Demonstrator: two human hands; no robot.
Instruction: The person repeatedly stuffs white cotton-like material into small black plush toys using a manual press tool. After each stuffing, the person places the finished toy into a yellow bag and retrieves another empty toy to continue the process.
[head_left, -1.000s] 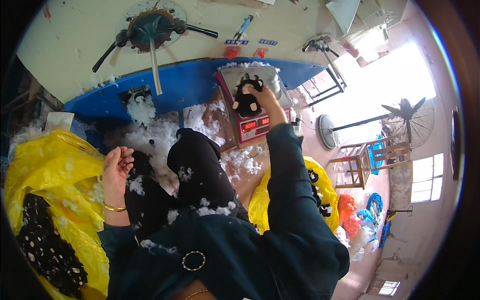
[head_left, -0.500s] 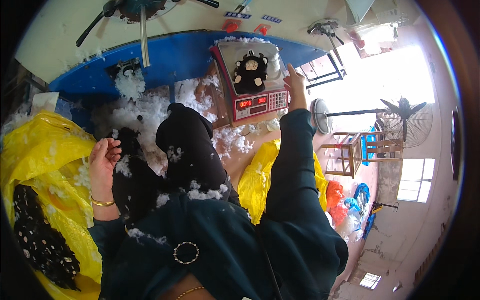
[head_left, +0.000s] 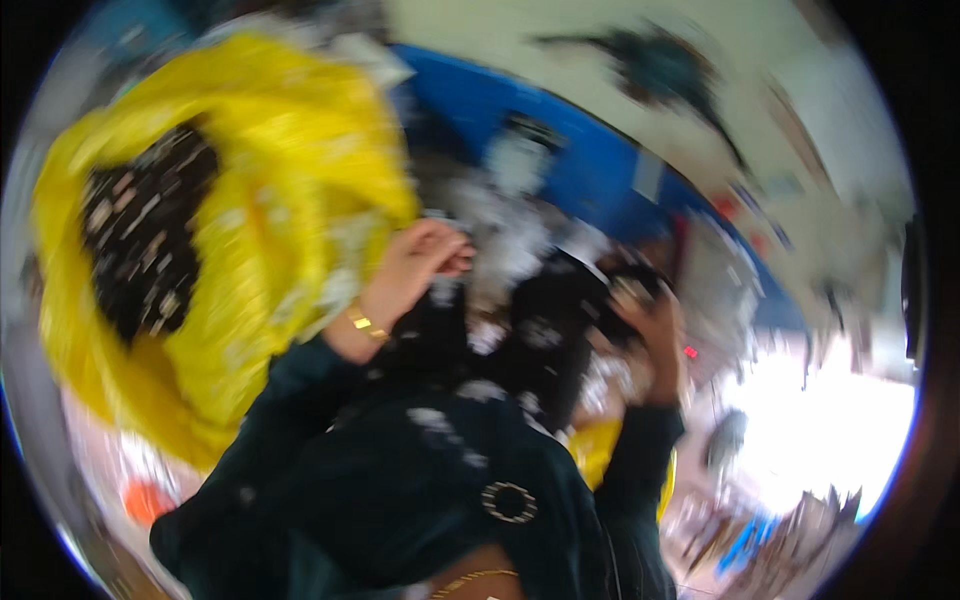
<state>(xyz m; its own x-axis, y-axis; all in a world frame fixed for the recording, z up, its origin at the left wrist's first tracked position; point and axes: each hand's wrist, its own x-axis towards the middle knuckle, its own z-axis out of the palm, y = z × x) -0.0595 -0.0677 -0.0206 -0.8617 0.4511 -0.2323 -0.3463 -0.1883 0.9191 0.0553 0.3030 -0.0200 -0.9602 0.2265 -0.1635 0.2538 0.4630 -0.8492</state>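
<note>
My right hand (head_left: pixel 655 325) is wrapped round a black plush toy (head_left: pixel 628 282) with a pale face patch, beside my knee and left of the weighing scale (head_left: pixel 718 280). Motion smears the toy's details. Over my lap, next to a big yellow plastic bag (head_left: pixel 300 130), my left hand (head_left: pixel 420 258) is closed with its fingers curled in. Whatever may be inside those fingers is hidden. Black pieces with pale spots (head_left: pixel 150 235) fill the bag's opening.
White stuffing fluff (head_left: pixel 510 235) lies around my legs, below a nozzle (head_left: pixel 530 130) on the blue machine panel (head_left: pixel 590 160). A handled fitting (head_left: pixel 665 70) sits on the pale machine top. A second yellow bag (head_left: pixel 597 450) is by my right arm.
My view has swung left, bringing more of the yellow bag in. The plush toy has left the scale's pan and is now in my right hand, close to my knee.
</note>
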